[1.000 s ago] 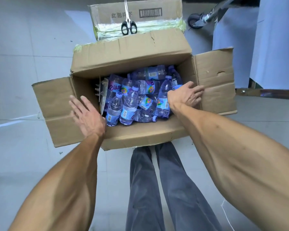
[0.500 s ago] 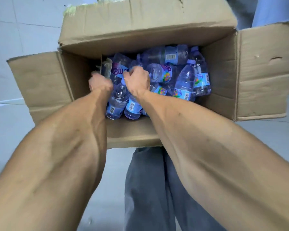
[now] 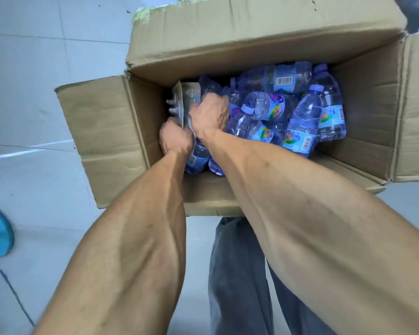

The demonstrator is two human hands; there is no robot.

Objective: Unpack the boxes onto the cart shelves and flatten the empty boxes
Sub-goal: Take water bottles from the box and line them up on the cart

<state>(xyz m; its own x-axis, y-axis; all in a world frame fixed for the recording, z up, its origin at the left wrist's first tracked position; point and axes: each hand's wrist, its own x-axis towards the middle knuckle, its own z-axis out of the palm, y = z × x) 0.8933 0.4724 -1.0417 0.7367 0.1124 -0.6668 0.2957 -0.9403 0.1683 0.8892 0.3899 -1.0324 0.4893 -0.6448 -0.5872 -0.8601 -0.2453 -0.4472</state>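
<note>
Inside the open brown cardboard box (image 3: pixel 102 131), at its left wall, the left hand (image 3: pixel 176 140) and right hand (image 3: pixel 211 114) both clutch a flat clear plastic blister pack (image 3: pixel 188 99) beside the jumbled clear water bottles (image 3: pixel 300 126).

No wording reads clearly; barcodes show on the water bottles' (image 3: pixel 300 126) blue labels.

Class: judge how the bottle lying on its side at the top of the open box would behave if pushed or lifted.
The bottle is round and lies on its side, so it would probably roll. It looks full, so likely heavy for its size. Its clear smooth plastic may be slippery and may dent under a squeeze.
</note>
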